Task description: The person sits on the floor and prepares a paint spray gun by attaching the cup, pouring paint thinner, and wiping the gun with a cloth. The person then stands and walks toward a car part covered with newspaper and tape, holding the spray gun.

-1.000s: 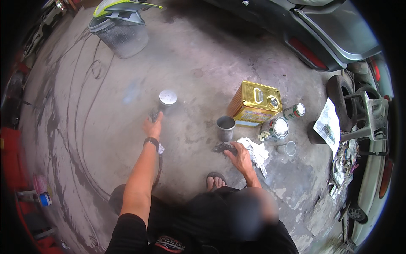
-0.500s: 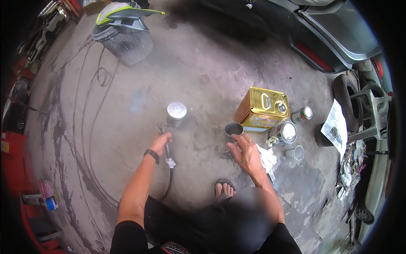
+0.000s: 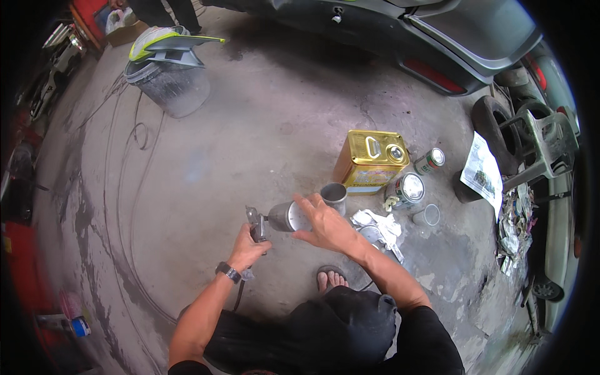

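My left hand point(image 3: 249, 245) grips a metal spray gun point(image 3: 256, 222) with a hose hanging below it. My right hand point(image 3: 322, 222) is closed on the gun's silver cup point(image 3: 281, 218), which lies tilted sideways between both hands. Just behind my right hand stands an open grey pot point(image 3: 334, 192). Around it on the floor are a gold rectangular can point(image 3: 369, 165), a round tin point(image 3: 405, 190), a smaller green tin point(image 3: 429, 160), a clear plastic cup point(image 3: 427, 215) and crumpled white rags point(image 3: 387, 232).
A bucket with car parts point(image 3: 169, 87) stands back left, near a person's dark-trousered legs point(image 3: 172, 14). A grey car point(image 3: 437, 47) fills the back right. Tyres point(image 3: 494, 128), a plastic chair point(image 3: 540, 144) and newspaper point(image 3: 481, 162) line the right. Hoses point(image 3: 128, 244) snake along the left.
My right hand has gone left from the grey pot to the silver cup. The gun and cup are now tipped sideways. Another person's legs show at the back.
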Available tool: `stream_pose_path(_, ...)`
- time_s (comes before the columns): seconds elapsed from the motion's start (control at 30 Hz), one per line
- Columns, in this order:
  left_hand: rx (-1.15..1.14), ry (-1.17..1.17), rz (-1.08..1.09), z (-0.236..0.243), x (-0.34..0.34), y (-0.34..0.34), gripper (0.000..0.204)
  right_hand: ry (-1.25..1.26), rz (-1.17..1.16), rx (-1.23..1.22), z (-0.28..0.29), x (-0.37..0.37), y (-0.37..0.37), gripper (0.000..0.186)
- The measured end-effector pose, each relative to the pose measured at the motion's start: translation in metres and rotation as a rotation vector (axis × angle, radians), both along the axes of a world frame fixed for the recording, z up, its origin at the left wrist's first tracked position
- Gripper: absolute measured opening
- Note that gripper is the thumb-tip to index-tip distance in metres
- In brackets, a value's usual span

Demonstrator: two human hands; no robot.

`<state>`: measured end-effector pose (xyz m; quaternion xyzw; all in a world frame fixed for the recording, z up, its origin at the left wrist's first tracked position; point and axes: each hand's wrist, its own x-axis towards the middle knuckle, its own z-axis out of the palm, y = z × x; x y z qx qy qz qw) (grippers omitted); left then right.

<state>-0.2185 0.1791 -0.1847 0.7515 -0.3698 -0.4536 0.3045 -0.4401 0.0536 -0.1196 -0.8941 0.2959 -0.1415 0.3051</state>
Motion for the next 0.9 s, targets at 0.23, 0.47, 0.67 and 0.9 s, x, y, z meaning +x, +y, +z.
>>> stream_pose_path(0.23, 0.075, 0.184, -0.011, 0.000, -0.021, -0.001, 0.050, 0.103, -0.107, 0.162, 0.010, -0.014, 0.011, 0.077)
stream_pose_path(0.47, 0.066, 0.387, -0.042, -0.018, -0.014, 0.013, 0.041, -0.069, -0.316, 0.230, 0.020, -0.056, 0.013, 0.078)
stream_pose_path(0.67, 0.004, 0.637, -0.144, -0.013, -0.003, 0.012, 0.037, 0.246, -0.875, -0.087, -0.097, -0.249, 0.018, 0.076)
stream_pose_path(0.9, 0.018, 0.644, -0.111, -0.008, 0.007, 0.018, 0.038, 0.126, -0.738, 0.013, -0.085, -0.209, 0.037, 0.066)
